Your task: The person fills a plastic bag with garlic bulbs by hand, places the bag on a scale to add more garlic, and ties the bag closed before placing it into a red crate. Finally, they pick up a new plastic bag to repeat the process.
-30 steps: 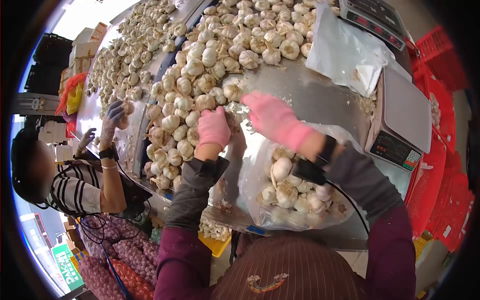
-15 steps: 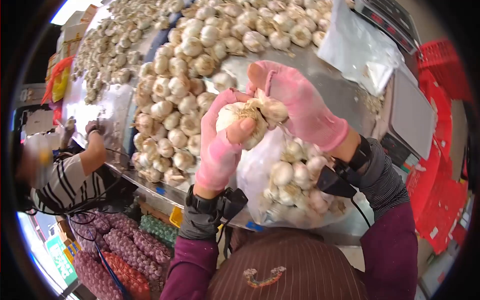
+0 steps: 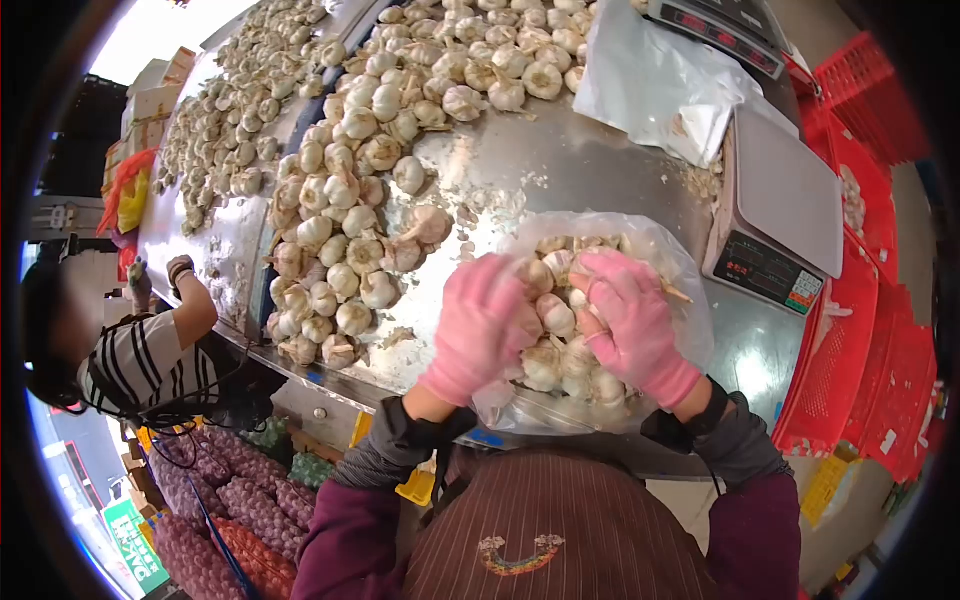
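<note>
A clear plastic bag [image 3: 685,260] filled with garlic bulbs [image 3: 545,365] lies mouth open on the metal table in front of me. My left hand [image 3: 478,325], in a pink fingerless glove, is at the bag's left side, beside a bulb; motion smears its fingers. My right hand [image 3: 640,325], gloved alike, reaches over the bag from the right. Its thumb and fingers are bent around a garlic bulb [image 3: 578,298] among the others, partly hidden by the hand. Left of the bag, a loose pinkish garlic bulb [image 3: 428,226] lies near the heap.
A large garlic heap [image 3: 345,210] covers the table's left and back. At right stand a scale [image 3: 785,195], red crates [image 3: 850,340] and a white plastic bag [image 3: 650,85]; another scale [image 3: 720,30] is behind. A person in a striped shirt [image 3: 145,355] works at left, above netted garlic sacks [image 3: 240,490].
Both hands have come down from above the table to the bag and moved apart. The garlic held between them is no longer raised. The view has shifted slightly.
</note>
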`<state>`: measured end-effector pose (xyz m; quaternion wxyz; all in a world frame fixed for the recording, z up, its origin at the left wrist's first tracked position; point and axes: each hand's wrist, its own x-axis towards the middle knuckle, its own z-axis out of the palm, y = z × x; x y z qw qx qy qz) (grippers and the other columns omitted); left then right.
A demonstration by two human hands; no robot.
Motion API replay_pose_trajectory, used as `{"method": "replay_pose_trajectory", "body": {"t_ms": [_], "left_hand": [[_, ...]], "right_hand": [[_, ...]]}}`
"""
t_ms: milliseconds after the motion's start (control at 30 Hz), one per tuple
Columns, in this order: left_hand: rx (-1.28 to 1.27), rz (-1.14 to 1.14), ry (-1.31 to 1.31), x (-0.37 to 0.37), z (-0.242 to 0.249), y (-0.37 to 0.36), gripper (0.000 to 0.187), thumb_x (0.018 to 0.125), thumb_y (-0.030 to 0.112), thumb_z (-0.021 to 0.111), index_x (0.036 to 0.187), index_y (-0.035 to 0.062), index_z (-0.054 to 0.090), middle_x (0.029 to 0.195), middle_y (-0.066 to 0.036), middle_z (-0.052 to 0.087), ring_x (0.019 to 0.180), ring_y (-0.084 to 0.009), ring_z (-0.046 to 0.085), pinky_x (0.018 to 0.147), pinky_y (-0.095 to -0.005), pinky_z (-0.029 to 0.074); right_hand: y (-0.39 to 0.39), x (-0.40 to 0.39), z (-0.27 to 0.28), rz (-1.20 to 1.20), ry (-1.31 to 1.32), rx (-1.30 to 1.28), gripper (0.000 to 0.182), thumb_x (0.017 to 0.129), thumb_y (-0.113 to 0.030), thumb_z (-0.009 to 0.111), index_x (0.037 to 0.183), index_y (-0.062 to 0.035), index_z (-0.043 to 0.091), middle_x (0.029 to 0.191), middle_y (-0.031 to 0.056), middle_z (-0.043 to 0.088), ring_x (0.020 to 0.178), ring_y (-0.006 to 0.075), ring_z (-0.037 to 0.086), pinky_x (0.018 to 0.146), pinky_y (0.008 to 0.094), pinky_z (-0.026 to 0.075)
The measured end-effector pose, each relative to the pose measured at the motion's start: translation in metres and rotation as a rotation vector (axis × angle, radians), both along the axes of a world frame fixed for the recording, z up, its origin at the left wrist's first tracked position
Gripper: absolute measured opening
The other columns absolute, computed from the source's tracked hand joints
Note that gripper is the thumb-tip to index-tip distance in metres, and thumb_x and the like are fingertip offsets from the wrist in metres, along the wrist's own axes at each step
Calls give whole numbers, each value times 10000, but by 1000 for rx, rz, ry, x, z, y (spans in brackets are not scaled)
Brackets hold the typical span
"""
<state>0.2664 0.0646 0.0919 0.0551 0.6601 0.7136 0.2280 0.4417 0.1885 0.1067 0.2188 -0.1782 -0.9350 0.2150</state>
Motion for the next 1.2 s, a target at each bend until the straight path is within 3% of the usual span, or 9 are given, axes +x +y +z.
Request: {"method": "replay_pose_trajectory", "body": {"t_ms": [300,367,467,567,700,767,900,1000,1200], "left_hand": [[-571,543,527,-144,-61,2,400,730,154,670,1099,45,563,1048,-136,591,1084,-355,522,802,-406,480],[185,450,-265,-168,-56,-28,368,733,121,669,1076,39,565,991,-105,612,966,-267,588,744,-344,493],[332,689,-1430,-139,1,-40,325,782,162,651,1046,13,531,840,-58,586,755,-128,576,674,-270,483],[321,584,-1679,-62,55,-30,407,761,238,680,1038,-12,517,873,-81,595,759,-148,580,689,-290,489],[395,-72,-910,7,15,-20,483,768,216,664,1145,-29,487,1114,-217,543,1019,-273,565,864,-369,450],[28,-148,-259,31,-19,-3,441,828,224,607,1174,-20,483,1210,-211,512,1125,-337,500,959,-442,385],[7,-196,16,37,-24,2,479,839,266,586,1215,-7,471,1281,-179,483,1174,-358,457,1003,-489,334],[164,-173,12,30,6,-36,565,788,357,641,1222,29,486,1268,-156,495,1181,-336,461,1021,-510,314],[-519,-507,399,11,-3,-80,415,708,376,688,1067,208,566,873,-9,580,853,-207,587,1036,-502,310]], "right_hand": [[22,-236,-87,420,-333,-67,409,731,-84,645,1131,-118,570,1094,136,571,1082,323,551,865,399,486],[21,-260,-94,352,-413,-482,408,724,-140,668,1109,-77,548,954,130,603,942,264,617,756,369,520],[18,-248,-25,309,-180,-1762,231,850,-296,570,768,-84,534,631,-10,478,429,63,381,403,223,313],[4,-171,45,426,135,-1747,357,820,-182,637,1108,6,542,703,22,540,545,94,488,497,251,400],[-33,-41,42,276,577,-897,605,704,-113,715,1254,6,491,1155,146,548,1010,272,570,891,395,440],[-34,3,12,32,43,-291,610,663,-95,685,1243,-25,510,1250,137,511,1155,312,503,1041,440,331],[-43,40,6,-12,-234,-127,652,628,-112,672,1259,-56,516,1323,152,454,1269,341,394,1111,464,214],[-51,89,1,-632,-229,83,670,684,-154,640,1334,-116,482,1369,151,407,1336,342,306,1110,528,148],[-18,124,-71,-938,-224,-431,421,753,-150,630,1165,-78,586,1181,165,539,1036,361,552,890,430,443]]}}
